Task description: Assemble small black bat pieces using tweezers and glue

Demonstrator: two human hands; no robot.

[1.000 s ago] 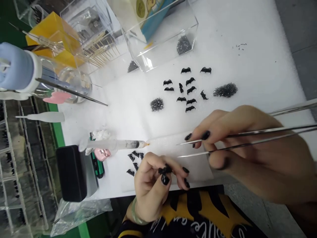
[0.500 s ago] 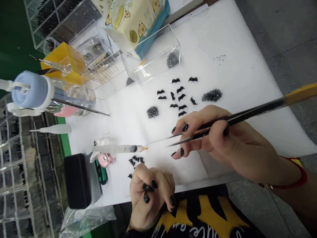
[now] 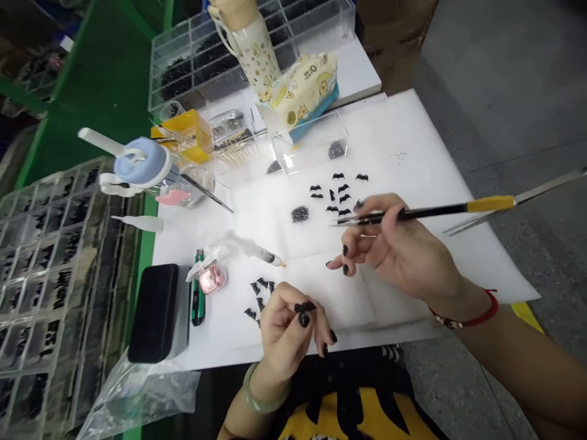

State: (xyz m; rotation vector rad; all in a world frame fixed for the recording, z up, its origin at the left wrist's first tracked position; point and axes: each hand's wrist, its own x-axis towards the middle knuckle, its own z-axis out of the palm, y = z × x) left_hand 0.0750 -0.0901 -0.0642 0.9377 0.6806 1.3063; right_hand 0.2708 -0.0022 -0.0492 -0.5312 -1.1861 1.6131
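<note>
The left hand [image 3: 288, 333] is pinching a small black piece [image 3: 304, 307] over the near edge of the white mat [image 3: 413, 159].
Its thumb and fingertips are clamping the piece, just beside more black pieces [image 3: 259, 293] lying on the mat. The right hand [image 3: 403, 256] is hovering over the mat's middle, its fingers closed round tweezers [image 3: 440, 211]. A syringe [image 3: 261, 252] is lying on the mat's left part.

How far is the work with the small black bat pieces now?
Likely done: a small cluster of bat pieces beside the left hand. In hand: one piece in its fingers; the right hand holds tweezers. Left: the larger group farther back.
</note>
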